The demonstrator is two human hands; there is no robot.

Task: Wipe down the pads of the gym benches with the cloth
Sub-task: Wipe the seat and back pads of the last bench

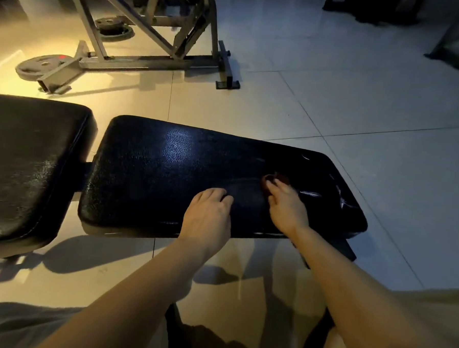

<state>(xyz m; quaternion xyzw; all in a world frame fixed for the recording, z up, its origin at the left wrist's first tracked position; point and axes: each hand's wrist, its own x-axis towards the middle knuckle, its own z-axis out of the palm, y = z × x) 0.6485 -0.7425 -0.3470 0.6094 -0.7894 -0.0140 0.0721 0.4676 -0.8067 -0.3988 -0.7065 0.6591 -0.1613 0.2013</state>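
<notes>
My right hand (288,205) has its grip closed over the cloth (274,179), a small reddish-brown wad pressed flat against the long black pad (170,170), toward that pad's right end and just short of the pale tears in its cover (338,198). My left hand (209,212) holds nothing; its fingers curl loosely, tips resting on the pad's near edge to the left of the cloth. The cloth looks soft and light, so I judge it will bunch and slide out unless I keep my palm on top and my fingertips over its front edge. The pad's cover is glossy and grained, probably slick vinyl over foam that gives a little, so firm, even pressure should suit it. Near the tears I would go gently, since a snagged cloth could lift the cover further. Left of this pad, across a narrow gap, lies a second pad (29,168), which I judge is yet to be wiped.
</notes>
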